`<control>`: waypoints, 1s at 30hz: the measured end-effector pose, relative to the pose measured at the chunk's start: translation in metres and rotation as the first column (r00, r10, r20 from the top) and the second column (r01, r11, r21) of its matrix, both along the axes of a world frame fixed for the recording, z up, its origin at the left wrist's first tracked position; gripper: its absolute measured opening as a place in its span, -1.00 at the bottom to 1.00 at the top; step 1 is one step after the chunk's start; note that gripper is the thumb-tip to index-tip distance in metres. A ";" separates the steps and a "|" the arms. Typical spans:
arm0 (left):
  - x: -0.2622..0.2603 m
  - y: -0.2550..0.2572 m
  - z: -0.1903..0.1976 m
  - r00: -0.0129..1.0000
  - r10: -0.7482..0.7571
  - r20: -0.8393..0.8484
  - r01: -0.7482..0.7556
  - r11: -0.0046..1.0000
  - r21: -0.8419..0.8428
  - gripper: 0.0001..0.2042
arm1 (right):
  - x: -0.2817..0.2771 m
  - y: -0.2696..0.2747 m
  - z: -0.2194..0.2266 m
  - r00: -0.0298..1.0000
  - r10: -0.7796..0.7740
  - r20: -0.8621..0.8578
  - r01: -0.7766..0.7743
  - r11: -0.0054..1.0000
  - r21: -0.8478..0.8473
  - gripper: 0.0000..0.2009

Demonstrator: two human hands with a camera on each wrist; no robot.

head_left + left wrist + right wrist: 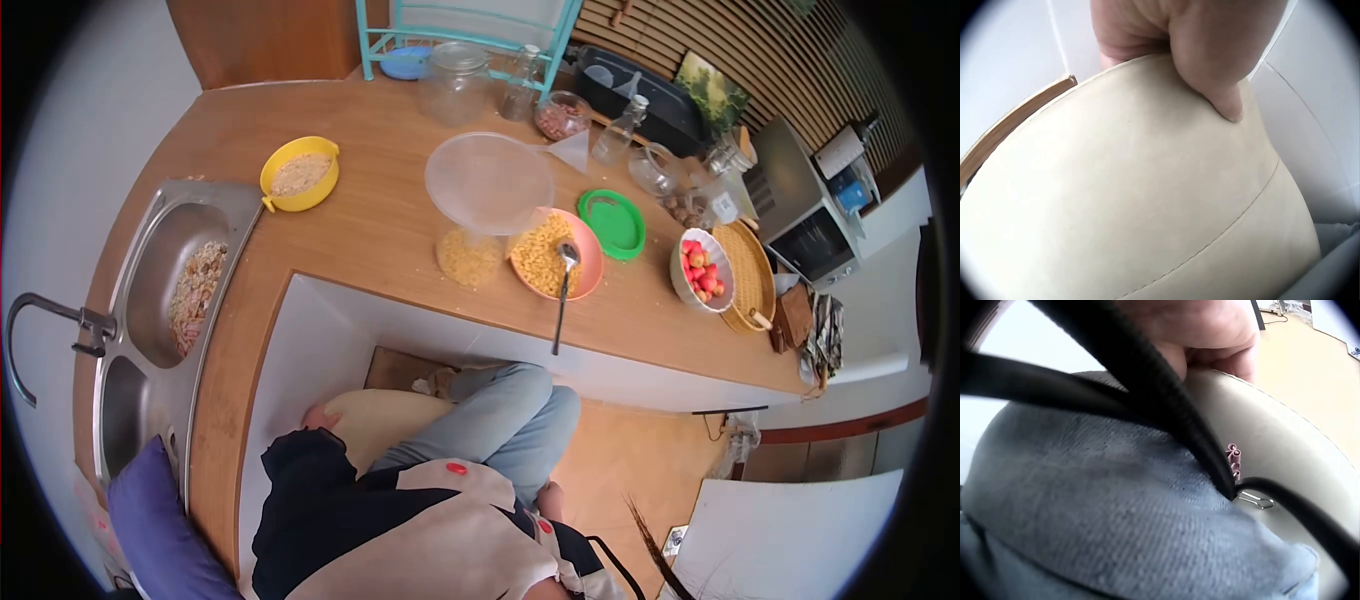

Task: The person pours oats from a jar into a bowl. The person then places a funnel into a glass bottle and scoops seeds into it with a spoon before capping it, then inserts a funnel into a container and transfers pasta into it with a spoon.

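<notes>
Cream stool seat [1147, 206] was gripped at its edge on both sides, apparently to shift it while seated. Left hand [1191, 44] was curled over the rim, thumb pressed on top. Right hand [1210, 331] was clamped on the opposite rim beside the jeans [1104, 506]. Seat sat under the table [330, 230]; funnel [488, 182], corn bowl [555, 255] and spoon [565, 280] were left untouched above.
</notes>
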State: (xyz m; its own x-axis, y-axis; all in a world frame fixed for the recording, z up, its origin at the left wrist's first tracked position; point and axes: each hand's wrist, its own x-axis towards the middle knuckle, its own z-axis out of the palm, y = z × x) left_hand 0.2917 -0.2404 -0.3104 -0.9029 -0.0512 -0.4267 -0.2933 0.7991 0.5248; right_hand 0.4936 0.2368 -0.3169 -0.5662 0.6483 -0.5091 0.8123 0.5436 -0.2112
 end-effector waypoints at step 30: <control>-0.007 -0.012 -0.040 0.986 -0.105 -0.127 0.095 0.992 -0.084 -0.63 | 0.002 0.017 -0.051 0.979 -0.060 -0.195 0.055 0.998 -0.032 -0.73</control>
State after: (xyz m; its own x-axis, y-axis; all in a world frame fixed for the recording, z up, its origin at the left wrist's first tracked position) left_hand 0.2842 -0.2523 -0.3500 -0.9530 0.0136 -0.3026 -0.1429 0.8607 0.4887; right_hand 0.4959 0.2539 -0.3684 -0.6190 0.6703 -0.4094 0.7834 0.4897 -0.3828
